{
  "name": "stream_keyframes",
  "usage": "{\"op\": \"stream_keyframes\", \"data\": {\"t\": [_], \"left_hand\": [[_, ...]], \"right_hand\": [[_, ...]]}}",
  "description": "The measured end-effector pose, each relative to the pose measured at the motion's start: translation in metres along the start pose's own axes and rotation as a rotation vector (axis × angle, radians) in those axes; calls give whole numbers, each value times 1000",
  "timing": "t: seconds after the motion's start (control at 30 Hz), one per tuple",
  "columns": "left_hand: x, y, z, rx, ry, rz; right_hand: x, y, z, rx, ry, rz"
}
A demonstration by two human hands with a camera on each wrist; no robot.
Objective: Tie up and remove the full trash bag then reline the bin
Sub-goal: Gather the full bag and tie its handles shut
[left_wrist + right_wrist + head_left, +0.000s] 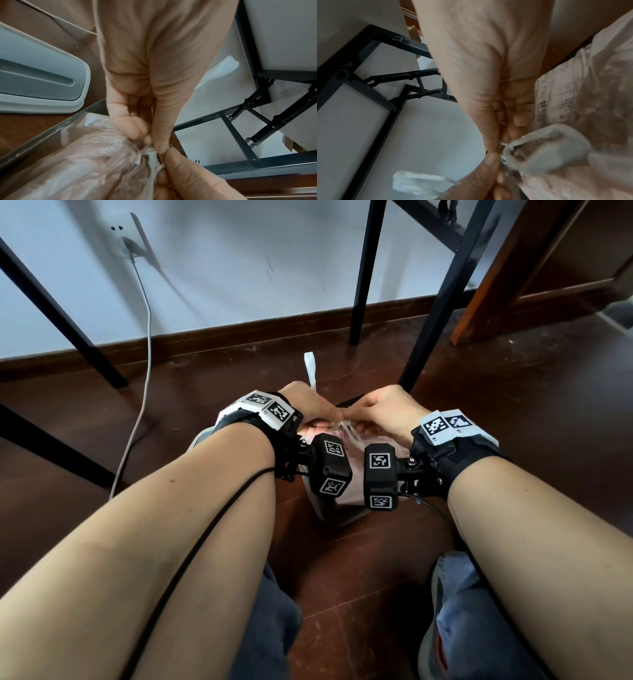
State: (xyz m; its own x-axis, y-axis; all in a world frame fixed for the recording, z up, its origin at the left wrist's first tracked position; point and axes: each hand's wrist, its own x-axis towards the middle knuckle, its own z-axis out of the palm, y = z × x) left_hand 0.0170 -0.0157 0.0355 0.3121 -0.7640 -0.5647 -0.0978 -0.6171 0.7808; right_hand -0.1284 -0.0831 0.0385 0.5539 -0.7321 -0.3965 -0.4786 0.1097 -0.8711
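Observation:
A pinkish translucent trash bag [346, 494] sits in a dark-rimmed bin [42, 132] on the floor between my knees. Its mouth is gathered by a white drawstring [152, 159]. My left hand [329, 419] pinches the drawstring at the knot, thumb against fingers. My right hand [352, 419] pinches the same knot from the other side, and the two sets of fingertips touch. One drawstring end [310, 368] sticks up behind my left hand. A drawstring loop [547, 148] lies over the bag [590, 94] beside my right hand [494, 146]. The left hand's pinch [154, 146] hides the knot's middle.
A grey-white bin lid [34, 81] lies on the dark wood floor left of the bin. Black table legs [363, 268] stand just beyond it, with more on the left. A white cable [144, 371] runs down the wall. A wooden door frame [513, 268] is at the right.

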Motion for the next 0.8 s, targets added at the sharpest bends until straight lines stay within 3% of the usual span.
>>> {"op": "stream_keyframes", "data": {"t": [0.2, 0.5, 0.67, 0.8], "left_hand": [[-10, 5, 5, -63, 8, -133], [-3, 9, 4, -342, 44, -7], [-10, 4, 4, -311, -57, 33], [-9, 5, 2, -181, -51, 74]], "right_hand": [[1, 1, -1, -17, -41, 28], [3, 3, -1, 29, -83, 35], [5, 4, -1, 41, -77, 36], [7, 4, -2, 72, -60, 42]]}}
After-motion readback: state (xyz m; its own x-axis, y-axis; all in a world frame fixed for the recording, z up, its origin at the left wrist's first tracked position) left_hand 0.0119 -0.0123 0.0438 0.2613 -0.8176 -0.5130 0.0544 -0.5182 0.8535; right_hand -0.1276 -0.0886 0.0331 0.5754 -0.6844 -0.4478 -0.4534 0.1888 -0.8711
